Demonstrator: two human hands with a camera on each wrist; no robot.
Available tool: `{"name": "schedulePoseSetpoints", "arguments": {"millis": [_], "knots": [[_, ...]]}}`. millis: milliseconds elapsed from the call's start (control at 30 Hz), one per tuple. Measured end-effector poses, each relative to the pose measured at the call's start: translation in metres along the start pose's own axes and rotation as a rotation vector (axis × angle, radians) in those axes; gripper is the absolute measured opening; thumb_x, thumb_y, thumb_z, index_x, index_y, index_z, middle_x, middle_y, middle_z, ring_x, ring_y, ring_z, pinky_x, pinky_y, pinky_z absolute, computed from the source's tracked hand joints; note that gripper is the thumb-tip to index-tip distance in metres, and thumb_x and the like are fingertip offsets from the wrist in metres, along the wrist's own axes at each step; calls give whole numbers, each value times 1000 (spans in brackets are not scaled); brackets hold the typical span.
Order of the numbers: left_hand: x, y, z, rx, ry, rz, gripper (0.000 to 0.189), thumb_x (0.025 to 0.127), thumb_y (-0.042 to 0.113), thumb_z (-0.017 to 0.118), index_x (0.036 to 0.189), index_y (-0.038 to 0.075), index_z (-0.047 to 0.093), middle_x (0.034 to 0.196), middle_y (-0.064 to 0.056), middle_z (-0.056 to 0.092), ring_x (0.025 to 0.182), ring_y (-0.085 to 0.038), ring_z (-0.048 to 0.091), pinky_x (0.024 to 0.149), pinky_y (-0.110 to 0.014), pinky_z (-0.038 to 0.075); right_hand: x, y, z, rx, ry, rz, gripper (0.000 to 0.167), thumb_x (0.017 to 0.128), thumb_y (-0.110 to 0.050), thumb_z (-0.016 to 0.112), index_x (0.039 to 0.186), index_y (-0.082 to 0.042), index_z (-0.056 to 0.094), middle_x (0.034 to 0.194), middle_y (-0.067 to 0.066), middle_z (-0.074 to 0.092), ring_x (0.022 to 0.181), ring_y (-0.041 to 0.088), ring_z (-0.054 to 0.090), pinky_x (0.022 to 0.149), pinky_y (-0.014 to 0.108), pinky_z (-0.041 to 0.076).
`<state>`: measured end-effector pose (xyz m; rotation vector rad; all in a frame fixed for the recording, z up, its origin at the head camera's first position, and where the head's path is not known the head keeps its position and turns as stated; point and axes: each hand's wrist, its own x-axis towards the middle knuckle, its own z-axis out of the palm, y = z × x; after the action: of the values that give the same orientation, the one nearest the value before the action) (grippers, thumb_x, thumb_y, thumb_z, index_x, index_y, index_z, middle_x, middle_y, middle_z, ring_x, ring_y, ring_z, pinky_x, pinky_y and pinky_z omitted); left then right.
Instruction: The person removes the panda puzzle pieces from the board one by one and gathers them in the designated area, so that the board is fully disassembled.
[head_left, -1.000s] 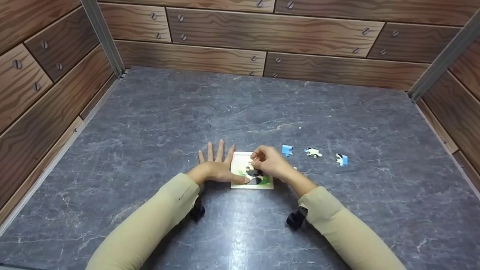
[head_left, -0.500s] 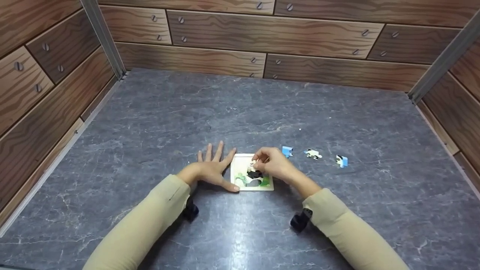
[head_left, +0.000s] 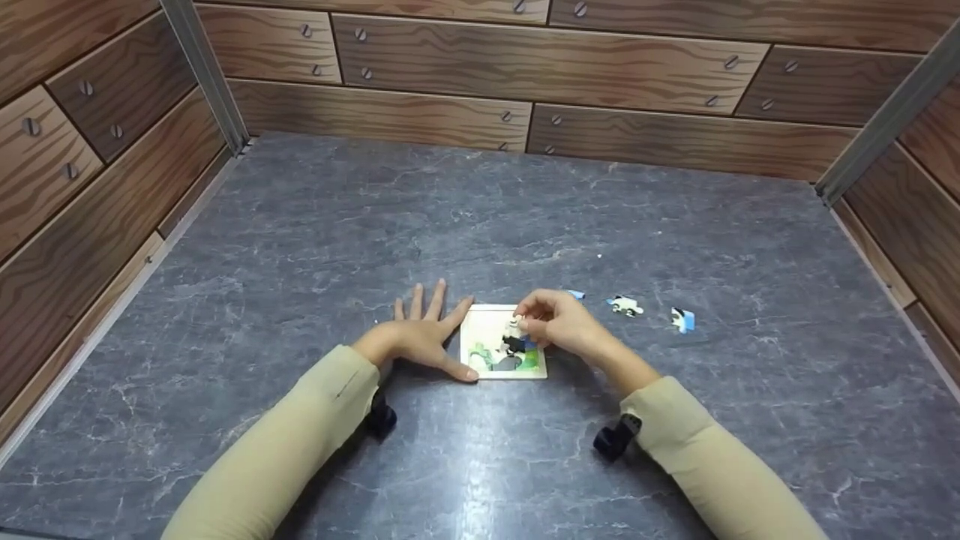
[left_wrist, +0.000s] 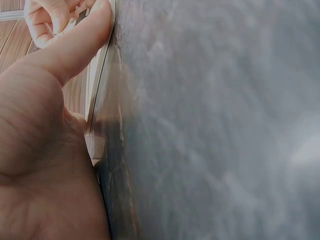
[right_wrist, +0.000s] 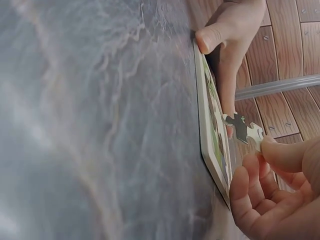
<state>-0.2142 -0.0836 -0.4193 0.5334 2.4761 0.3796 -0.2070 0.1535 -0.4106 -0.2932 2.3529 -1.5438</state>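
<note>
Left hand: My left hand point(head_left: 420, 341) lies left of centre in the head view, fingers straight and widely spread; it grips nothing, but its thumb rests on the lower-left corner of the shallow, square, cream puzzle board point(head_left: 484, 324).

Right hand: My right hand point(head_left: 559, 322) is narrowed to a pinch on a small, knobbed, dark-and-cream jigsaw piece point(right_wrist: 242, 128), the other fingers curled.

Board: It lies flat on the grey marbled worktop point(head_left: 450, 217), just below the middle of the head view, with green, grey and black picture along its lower part.

Loose pieces: Right of centre in the head view lie a cream-and-black jigsaw piece with a blue corner point(head_left: 625, 306), a blue, white and black jigsaw piece point(head_left: 682, 320) and a blue jigsaw piece point(head_left: 575, 295).

Handling: I judge it best to pinch lightly by the edge, level and turn the piece above the board, never force a knob, and brace the board with my thumb.

Hard to see: My right hand partly covers the blue jigsaw piece and the board's upper right; I cannot tell whether the pinched piece touches the board. In the left wrist view my thumb blocks most of the board.
</note>
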Motion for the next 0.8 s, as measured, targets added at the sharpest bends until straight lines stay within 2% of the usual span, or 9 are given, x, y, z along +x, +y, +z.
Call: {"name": "schedulePoseSetpoints", "arguments": {"millis": [133, 400, 633, 800], "knots": [[0, 0, -1, -5, -10, -6, 117, 64, 77, 61, 147, 37, -10, 146, -8, -34, 129, -36, -33, 101, -59, -17, -2, 1, -6, -6, 14, 19, 14, 84, 3, 62, 98, 4, 61, 81, 9, 58, 64, 18, 55, 58, 29, 51], [-1, 0, -2, -16, -18, 4, 118, 63, 77, 61, 148, 36, -10, 146, -9, -34, 129, -35, -33, 101, -58, -19, -11, 7, -22, -33, 14, -27, 16, 85, -1, 63, 99, 4, 61, 82, 10, 60, 65, 18, 55, 59, 30, 50], [0, -1, -2, -6, -13, 1, 116, 64, 76, 62, 147, 37, -10, 146, -8, -34, 129, -36, -33, 100, -59, -18, -22, 13, -42, -37, 16, -45, 18, 87, -4, 62, 100, 7, 60, 80, 9, 60, 65, 19, 56, 62, 32, 51], [0, -1, 0, -4, -5, -1, 117, 63, 76, 61, 147, 37, -10, 146, -8, -34, 129, -36, -33, 100, -60, -18, -28, 17, -56, -36, 22, -44, 20, 87, -6, 62, 101, 8, 60, 80, 8, 60, 65, 17, 55, 61, 30, 51]]}}
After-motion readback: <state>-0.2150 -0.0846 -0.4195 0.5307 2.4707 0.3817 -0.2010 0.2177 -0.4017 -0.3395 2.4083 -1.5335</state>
